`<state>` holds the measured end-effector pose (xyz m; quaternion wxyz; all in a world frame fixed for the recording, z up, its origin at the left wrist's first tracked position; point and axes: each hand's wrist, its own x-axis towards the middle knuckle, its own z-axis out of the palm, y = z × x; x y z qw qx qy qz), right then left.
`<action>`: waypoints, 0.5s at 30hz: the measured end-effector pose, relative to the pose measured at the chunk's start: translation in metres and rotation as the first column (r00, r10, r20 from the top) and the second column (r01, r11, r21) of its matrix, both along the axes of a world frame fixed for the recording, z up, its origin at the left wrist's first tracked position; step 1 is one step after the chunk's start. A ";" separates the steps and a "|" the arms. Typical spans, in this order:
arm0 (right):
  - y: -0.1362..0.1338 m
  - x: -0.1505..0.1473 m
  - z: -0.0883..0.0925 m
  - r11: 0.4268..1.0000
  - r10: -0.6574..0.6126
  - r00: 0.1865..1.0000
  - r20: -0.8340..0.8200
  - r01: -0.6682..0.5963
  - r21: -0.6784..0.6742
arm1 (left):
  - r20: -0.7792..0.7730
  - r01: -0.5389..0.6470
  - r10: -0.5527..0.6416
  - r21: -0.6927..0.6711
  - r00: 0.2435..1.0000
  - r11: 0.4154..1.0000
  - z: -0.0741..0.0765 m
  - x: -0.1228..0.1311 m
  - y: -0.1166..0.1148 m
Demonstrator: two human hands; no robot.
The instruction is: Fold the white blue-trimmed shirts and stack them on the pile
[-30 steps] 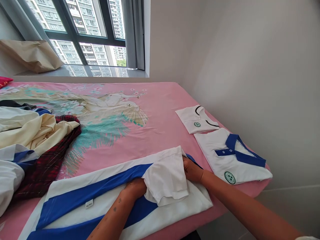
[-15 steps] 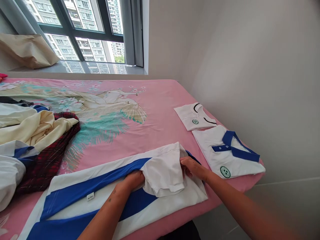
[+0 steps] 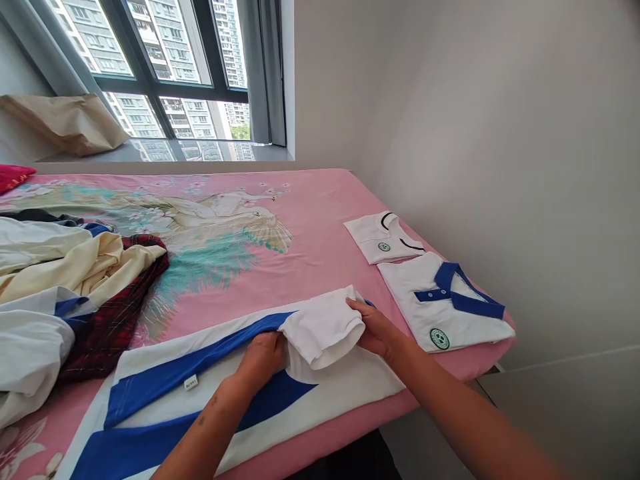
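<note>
A white and blue shirt (image 3: 345, 390) lies along the near edge of the bed, partly folded over, with a small white label on it. Its white sleeve (image 3: 323, 333) is lifted a little between my hands. My left hand (image 3: 265, 357) grips the cloth at the sleeve's left side, fingertips hidden in the fabric. At the opposite side, my right hand (image 3: 371, 327) pinches the sleeve near its upper right edge, thumb on top.
Two folded white shirts, one with a black-trimmed neck (image 3: 383, 237) and one with a blue collar (image 3: 440, 300), lie at the bed's right edge. A clothes heap (image 3: 100, 267) covers the left side of the pink bedsheet (image 3: 310, 233). A window and paper bag (image 3: 65, 123) are behind.
The sleeve has risen slightly off the shirt and its opening shows more. My right hand has shifted up and left, its thumb now over the cloth. The view has tilted up a little.
</note>
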<state>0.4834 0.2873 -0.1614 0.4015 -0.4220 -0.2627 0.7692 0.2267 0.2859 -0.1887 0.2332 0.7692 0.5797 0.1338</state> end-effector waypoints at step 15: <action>-0.010 -0.014 0.004 0.935 -0.031 0.993 -0.116 0.070 0.348 | 0.415 0.366 0.883 -0.804 -0.220 0.469 0.063 0.071 -0.001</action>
